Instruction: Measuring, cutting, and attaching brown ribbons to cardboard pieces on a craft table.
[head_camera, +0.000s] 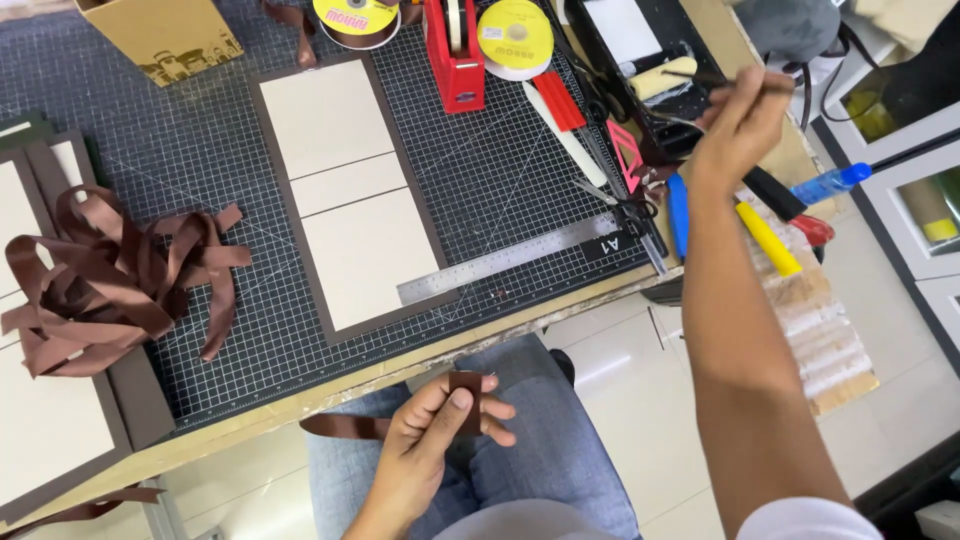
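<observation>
**Ribbon in one hand, thin tool in the other**

The left hand (432, 440) sits low over the lap, below the desk (420, 362) edge. Its fingers (458, 400) are closed on one strip of brown ribbon (466, 385), the thumb pressing a short folded end while the rest trails off to the left.

The right hand (738, 125) reaches out past the far right of the desk, its fingers pinched shut on one thin dark stick-like tool (712, 78); what kind of tool it is cannot be told. Just beyond it lies one black tray (640, 40) with one small paint roller (662, 76) in it.

On the gridded cutting mat (470, 190) lies one brown board (345, 195) with three pale panels glued to it in a row. One steel ruler (510, 259) lies slanted, touching its lower right corner. At the left edge is one loose heap of brown ribbons (105, 280). Along the far side stand one red tape dispenser (455, 50) and two yellow-labelled spools (515, 38), with one cardboard box (160, 32) in the far left corner.
</observation>
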